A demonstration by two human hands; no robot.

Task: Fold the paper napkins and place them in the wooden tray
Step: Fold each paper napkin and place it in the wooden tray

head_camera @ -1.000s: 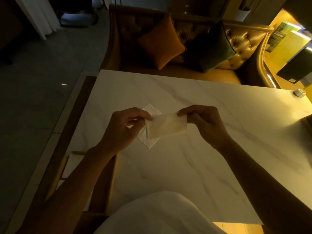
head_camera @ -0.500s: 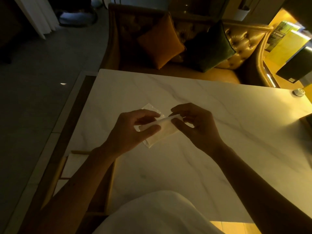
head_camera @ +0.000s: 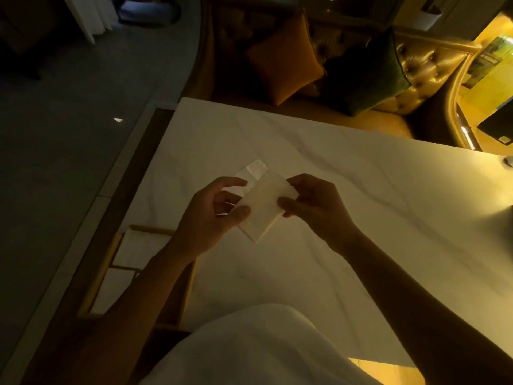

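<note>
Dim amber light falls across a pale marble table [head_camera: 347, 190], above whose middle a folded paper napkin [head_camera: 262, 208] is held up, the left hand [head_camera: 206, 218] pinching its left edge between thumb and fingers and the right hand [head_camera: 313, 207] pinching its right edge. Just beyond the napkin another white napkin [head_camera: 254, 169] lies flat on the table, partly hidden behind it. Left of the table's near corner, under the left forearm, sits a wooden tray [head_camera: 95, 284] holding white napkins, and past the table's far edge a tufted sofa [head_camera: 427, 65] carries an orange cushion [head_camera: 283, 62] and a dark green cushion [head_camera: 366, 76].
</note>
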